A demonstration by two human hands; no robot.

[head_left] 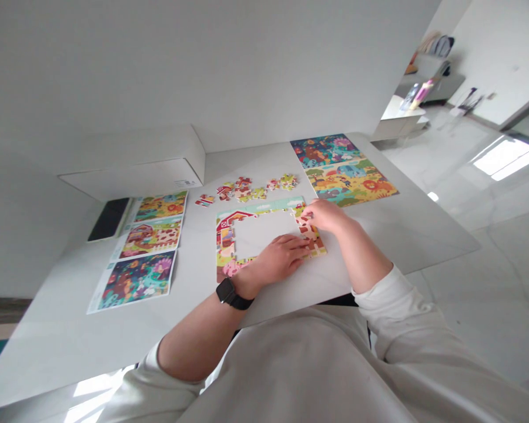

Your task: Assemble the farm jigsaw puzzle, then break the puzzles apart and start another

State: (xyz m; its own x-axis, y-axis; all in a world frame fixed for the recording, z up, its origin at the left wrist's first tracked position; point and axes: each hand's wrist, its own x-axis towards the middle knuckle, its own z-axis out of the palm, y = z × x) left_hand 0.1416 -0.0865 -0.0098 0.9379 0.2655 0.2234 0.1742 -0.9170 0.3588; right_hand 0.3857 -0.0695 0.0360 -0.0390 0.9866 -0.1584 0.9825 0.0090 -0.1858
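The partly assembled puzzle frame (229,226) lies at the middle of the desk (401,235), near its front edge. The left hand (277,258) rests flat on the frame's lower right section, fingers extended; the right hand (328,214) is at the frame's upper right corner, fingers curled narrow, and whether it grips a piece cannot be told. Loose pieces (247,189) lie just behind the frame; completed puzzles (344,170) occupy the far right corner.

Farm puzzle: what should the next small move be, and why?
Probably press the right hand down to seat the pieces at the puzzle frame's upper right corner; the left hand lies on its bottom edge. The middle is bare, loose pieces wait past the top.
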